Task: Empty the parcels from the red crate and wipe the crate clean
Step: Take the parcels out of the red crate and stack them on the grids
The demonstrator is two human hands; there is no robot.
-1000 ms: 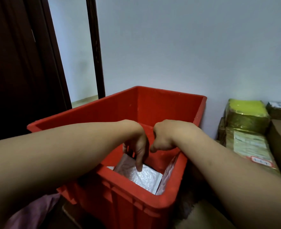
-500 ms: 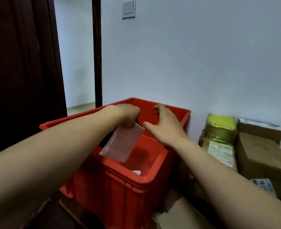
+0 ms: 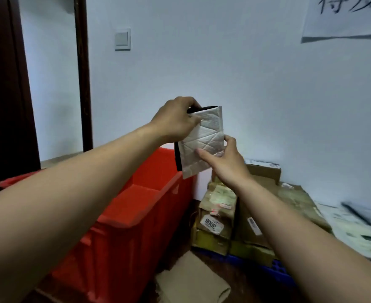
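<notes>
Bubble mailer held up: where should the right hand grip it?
Its lower right edge, from the right, where the right hand sits. The bubble mailer hangs flat, nearly upright, top left corner in the left hand, so that thin edge suits a thumb-front pinch.

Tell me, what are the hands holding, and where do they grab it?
A silver padded envelope, with something black behind it. The left hand pinches its top left corner; the right hand pinches its lower right edge.
</notes>
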